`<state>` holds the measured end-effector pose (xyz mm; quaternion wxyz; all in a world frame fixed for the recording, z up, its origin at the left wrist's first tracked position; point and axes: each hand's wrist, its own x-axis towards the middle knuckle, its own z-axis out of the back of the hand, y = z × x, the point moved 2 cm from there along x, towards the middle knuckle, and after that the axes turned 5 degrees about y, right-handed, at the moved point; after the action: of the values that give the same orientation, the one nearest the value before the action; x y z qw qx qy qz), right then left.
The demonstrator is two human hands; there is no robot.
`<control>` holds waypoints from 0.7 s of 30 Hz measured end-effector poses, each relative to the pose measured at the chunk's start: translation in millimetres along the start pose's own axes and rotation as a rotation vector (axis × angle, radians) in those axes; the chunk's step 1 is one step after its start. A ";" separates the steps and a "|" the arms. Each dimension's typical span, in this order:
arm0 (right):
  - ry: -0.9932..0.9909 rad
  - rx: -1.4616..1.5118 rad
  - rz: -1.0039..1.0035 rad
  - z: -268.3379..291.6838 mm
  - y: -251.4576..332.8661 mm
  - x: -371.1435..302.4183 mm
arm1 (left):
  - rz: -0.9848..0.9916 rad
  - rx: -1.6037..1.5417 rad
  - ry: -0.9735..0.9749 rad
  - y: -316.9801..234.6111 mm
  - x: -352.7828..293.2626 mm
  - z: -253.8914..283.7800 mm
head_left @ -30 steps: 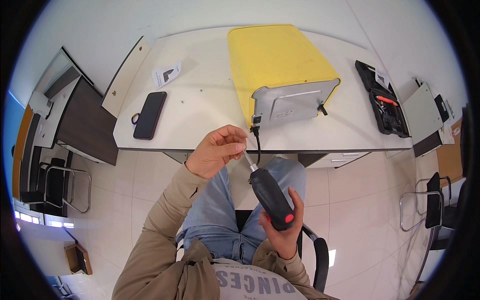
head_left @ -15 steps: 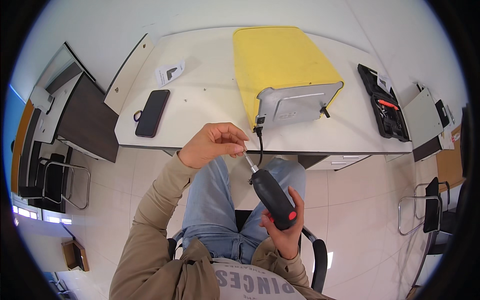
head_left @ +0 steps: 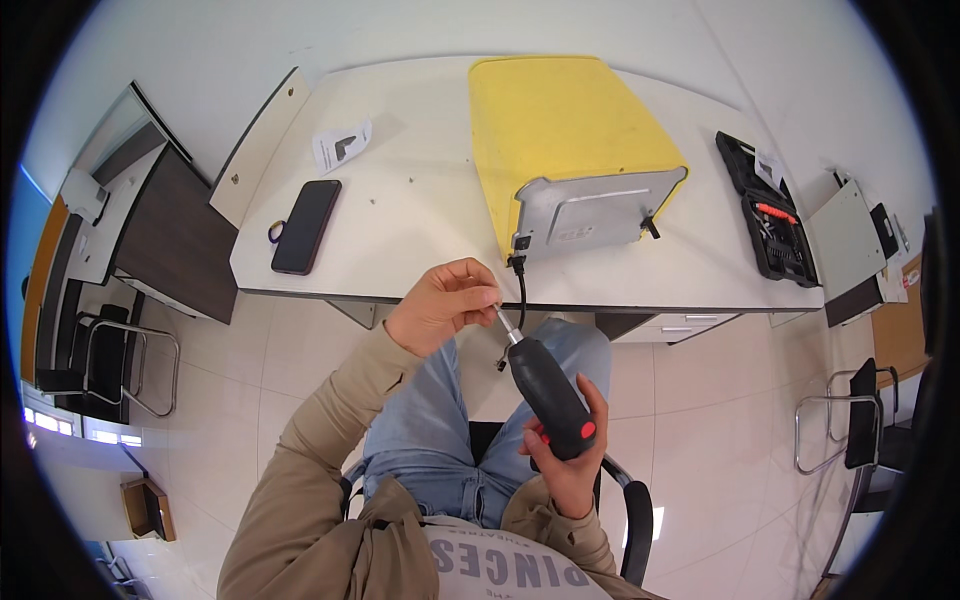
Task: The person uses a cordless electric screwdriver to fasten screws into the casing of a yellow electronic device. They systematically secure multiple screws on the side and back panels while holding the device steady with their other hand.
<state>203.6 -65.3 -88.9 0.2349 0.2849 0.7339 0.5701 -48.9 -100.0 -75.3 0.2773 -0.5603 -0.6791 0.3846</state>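
Over my lap, my right hand grips a black electric screwdriver with a red button, its metal shaft pointing up and away to the left. At the shaft's tip, my left hand pinches with thumb and fingers. Whatever lies between those fingertips is too small to make out. Just beyond my hands, a yellow box-shaped appliance lies on the white table. Its grey panel faces me, and a black power cord hangs from the panel's lower left corner.
Left on the table are a dark smartphone, a small ring, a printed paper and tiny loose pieces. A black tool case lies unfolded at the right end. Chairs stand on both sides.
My left hand has shifted slightly right and nearer to me, still pinching at the tip. The screwdriver has moved a little with it.
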 end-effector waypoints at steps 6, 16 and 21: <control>-0.071 -0.106 0.144 -7.4 -9.5 5.0 | -0.100 -0.278 -0.082 25.2 8.6 -22.6; -0.172 -0.130 0.214 -10.7 -2.6 19.9 | -0.142 -0.427 -0.194 21.9 30.0 -65.0; -0.180 -0.134 0.194 -8.8 -0.6 26.3 | -0.094 -0.568 -0.233 21.8 36.3 -68.6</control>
<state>178.5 -53.6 -87.8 0.2623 0.3881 0.6391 0.6101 10.5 -48.4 -57.7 0.0475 -0.5355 -0.8119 0.2277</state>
